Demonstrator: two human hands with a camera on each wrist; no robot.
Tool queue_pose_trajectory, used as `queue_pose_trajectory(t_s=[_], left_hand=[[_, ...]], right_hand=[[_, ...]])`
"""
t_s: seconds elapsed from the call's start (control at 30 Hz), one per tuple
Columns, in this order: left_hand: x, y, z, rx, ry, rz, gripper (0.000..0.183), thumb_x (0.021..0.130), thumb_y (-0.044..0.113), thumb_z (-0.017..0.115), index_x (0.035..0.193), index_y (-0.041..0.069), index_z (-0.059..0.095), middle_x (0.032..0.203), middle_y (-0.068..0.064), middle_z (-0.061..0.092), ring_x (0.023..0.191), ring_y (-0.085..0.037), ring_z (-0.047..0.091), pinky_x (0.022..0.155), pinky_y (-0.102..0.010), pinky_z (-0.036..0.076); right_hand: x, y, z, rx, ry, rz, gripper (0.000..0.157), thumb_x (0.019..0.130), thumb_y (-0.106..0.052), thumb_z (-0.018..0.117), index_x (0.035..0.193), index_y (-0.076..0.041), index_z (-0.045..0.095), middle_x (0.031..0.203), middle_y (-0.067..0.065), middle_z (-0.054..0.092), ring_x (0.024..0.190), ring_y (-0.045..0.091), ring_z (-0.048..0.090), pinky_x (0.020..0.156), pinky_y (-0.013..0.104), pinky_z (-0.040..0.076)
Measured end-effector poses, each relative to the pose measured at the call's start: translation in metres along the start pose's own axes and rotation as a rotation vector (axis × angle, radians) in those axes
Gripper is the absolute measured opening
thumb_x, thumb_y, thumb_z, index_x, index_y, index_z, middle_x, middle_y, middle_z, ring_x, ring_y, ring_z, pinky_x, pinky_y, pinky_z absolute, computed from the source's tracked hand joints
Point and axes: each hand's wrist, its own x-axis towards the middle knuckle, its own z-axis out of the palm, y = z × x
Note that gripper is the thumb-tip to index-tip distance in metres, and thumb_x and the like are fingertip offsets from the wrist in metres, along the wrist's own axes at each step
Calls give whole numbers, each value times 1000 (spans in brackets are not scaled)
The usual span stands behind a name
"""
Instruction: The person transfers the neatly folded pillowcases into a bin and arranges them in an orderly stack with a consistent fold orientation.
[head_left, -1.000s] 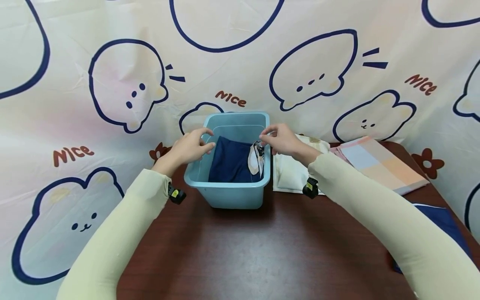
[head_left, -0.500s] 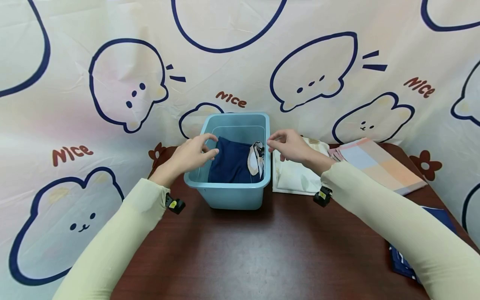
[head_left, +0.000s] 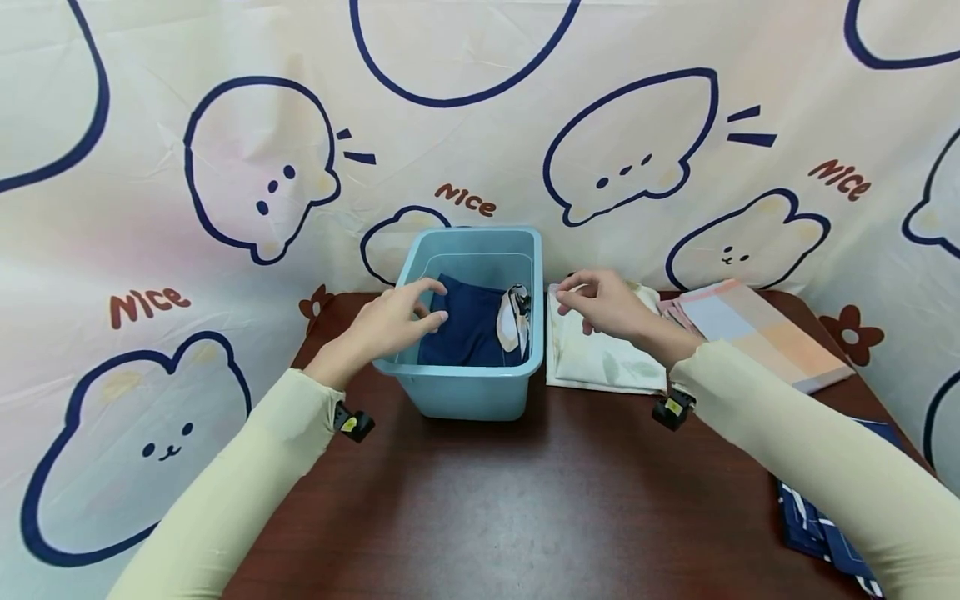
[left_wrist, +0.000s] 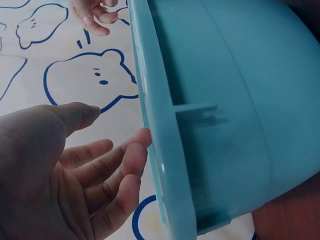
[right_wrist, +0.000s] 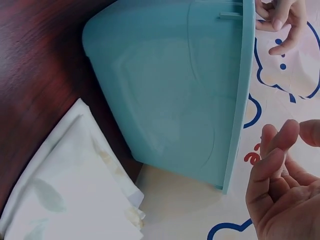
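One bin [head_left: 468,396], left hand [head_left: 388,322] near rim [head_left: 459,370], perhaps touching; right hand [head_left: 609,305] apart

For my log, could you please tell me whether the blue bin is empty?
It is not empty: the head view shows navy cloth and patterned fabric lying inside the blue bin.

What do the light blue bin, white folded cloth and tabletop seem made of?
Light blue bin: likely satiny plastic, given its molded rim. White folded cloth: thin matte fabric, perhaps cotton, given soft creases. Tabletop: glossy wood or wood-look laminate, given grain and reflection.
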Motion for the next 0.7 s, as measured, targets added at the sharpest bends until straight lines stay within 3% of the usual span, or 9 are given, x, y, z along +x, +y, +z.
queue_pose_trajectory(t_s=[0.2,0.47,0.7], left_hand=[[-6,6,3,3,-1,12,44,102,37,59,142,19,52,106,-6,78,97,-23,74,84,-48,58],[-13,13,11,32,8,31,44,101,37,60,141,19,54,107,-7,77,95,-22,74,80,-45,59],[-16,18,15,26,13,53,42,101,35,61,140,19,55,105,-6,78,96,-21,74,80,-44,59]], right_hand=[[-10,9,-7,-55,8,15,29,104,-26,58,123,-5,64,100,15,74,53,16,55,49,27,42],[-25,28,-13,-146,11,-13,27,103,-26,57,120,-7,66,98,13,75,54,18,58,46,28,39],[-32,38,-15,-128,20,-35,22,102,-22,59,116,-6,67,92,9,74,51,20,57,44,26,34]])
